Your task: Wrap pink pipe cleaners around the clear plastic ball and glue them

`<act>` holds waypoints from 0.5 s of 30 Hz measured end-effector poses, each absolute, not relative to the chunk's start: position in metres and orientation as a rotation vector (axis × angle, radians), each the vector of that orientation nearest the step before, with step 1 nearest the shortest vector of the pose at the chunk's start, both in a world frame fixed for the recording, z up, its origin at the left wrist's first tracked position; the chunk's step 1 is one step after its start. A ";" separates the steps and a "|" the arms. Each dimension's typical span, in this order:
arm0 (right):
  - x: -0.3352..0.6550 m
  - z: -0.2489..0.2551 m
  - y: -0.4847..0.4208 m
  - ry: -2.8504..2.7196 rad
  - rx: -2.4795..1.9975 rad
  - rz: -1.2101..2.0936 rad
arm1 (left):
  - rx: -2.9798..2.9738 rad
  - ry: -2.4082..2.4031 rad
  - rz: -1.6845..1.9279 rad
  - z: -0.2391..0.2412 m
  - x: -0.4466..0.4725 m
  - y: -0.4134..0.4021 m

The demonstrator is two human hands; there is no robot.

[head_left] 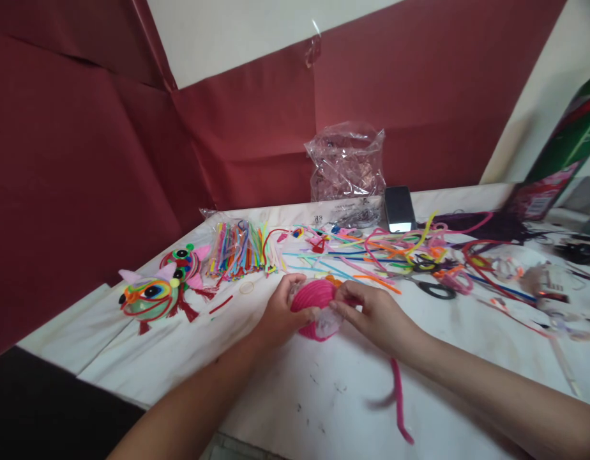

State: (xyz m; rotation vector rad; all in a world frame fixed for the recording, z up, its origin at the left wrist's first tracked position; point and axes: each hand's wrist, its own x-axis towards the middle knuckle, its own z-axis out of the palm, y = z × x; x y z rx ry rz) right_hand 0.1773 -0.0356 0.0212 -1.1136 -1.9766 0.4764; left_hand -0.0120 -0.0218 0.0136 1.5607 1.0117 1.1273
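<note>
My left hand grips a clear plastic ball from its left side, thumb across the front. Rows of bright pink pipe cleaner cover much of the ball, and a see-through patch shows at its lower right. At the ball's right side the fingers of my right hand are pinched on the pink pipe cleaner. Its loose tail hangs down below my right wrist. A bit of orange shows at the ball's top, partly hidden by my right fingers.
Two finished fish-like ornaments with tassels stand at the left. Behind lies a bundle of coloured pipe cleaners in plastic. Scissors, loose pipe cleaners and a phone are at the right and back, beside a clear bag.
</note>
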 end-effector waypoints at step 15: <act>0.202 0.053 -0.153 -2.274 -0.719 0.842 | 1.605 0.861 1.261 0.000 -0.014 -0.006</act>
